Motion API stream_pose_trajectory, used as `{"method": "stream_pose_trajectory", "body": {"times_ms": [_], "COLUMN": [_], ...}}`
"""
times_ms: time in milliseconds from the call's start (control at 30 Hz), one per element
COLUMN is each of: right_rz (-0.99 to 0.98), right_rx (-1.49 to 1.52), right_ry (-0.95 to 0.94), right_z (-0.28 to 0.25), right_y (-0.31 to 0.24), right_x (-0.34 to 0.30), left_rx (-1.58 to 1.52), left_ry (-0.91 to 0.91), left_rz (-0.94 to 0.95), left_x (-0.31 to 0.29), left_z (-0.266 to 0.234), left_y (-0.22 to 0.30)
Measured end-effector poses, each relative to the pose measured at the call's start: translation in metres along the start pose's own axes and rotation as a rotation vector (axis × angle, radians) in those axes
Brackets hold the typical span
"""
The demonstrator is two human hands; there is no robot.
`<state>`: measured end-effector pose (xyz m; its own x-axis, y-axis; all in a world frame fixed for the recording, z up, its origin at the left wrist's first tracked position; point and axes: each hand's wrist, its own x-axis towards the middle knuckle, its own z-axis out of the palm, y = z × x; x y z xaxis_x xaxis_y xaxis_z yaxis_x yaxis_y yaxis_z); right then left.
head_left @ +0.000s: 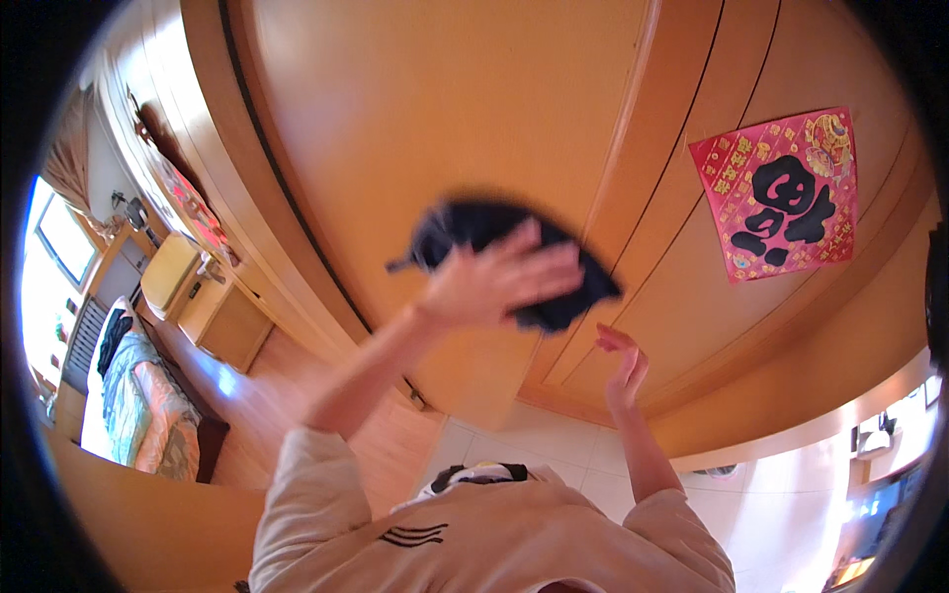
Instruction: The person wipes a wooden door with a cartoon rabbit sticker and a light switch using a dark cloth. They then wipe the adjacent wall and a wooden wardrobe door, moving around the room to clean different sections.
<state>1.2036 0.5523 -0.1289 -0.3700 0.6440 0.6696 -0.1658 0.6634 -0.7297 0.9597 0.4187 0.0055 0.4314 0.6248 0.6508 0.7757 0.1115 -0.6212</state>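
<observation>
A dark navy cloth [479, 222], blurred at its edges, lies spread against the wooden door panel [445, 99]. My left hand [509, 277] rests flat on it, fingers stretched out, with cloth showing all around the palm. Lower and to the right, my right hand [621, 371] hangs in front of the wooden door frame. Its fingers are loosely bent and apart, and nothing shows in them. A small gap separates it from the cloth's lower right corner.
A pink-red paper decoration [781, 198] with black figures hangs on the wood to the right. At left, beyond the door edge, are a wooden cabinet [225, 321] and a bed [148, 395] with rumpled covers. Pale floor tiles [593, 450] lie below.
</observation>
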Motion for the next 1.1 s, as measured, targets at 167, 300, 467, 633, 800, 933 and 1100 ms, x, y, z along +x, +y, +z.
{"method": "stream_pose_trajectory", "body": {"times_ms": [167,300,467,633,800,933,1100], "right_rz": [0.004,0.001,0.146,0.177,0.137,0.103,0.122], "right_rx": [0.038,0.072,-0.007,-0.041,-0.072,-0.108,-0.092], "right_ry": [0.076,0.057,0.047,-0.019,-0.023,-0.017,0.008], "right_z": [0.005,0.001,-0.011,-0.008,-0.014,-0.014,0.005], "right_y": [-0.002,-0.003,0.014,0.019,0.000,0.007,0.008], "right_x": [0.008,-0.003,-0.037,-0.055,-0.041,-0.042,-0.042], "left_rx": [-0.067,-0.127,-0.322,-0.576,-0.278,-0.216,-0.339], "left_ry": [0.290,0.319,-0.401,-0.438,0.170,0.557,0.684], "left_rz": [-0.386,-0.459,-0.378,-0.227,-0.594,-1.059,-1.426], "left_x": [0.124,0.134,0.008,-0.130,-0.060,-0.049,-0.076], "left_z": [-0.077,-0.093,-0.026,0.054,0.039,0.021,0.039], "left_y": [-0.122,-0.102,0.037,0.139,0.013,-0.100,-0.081]}}
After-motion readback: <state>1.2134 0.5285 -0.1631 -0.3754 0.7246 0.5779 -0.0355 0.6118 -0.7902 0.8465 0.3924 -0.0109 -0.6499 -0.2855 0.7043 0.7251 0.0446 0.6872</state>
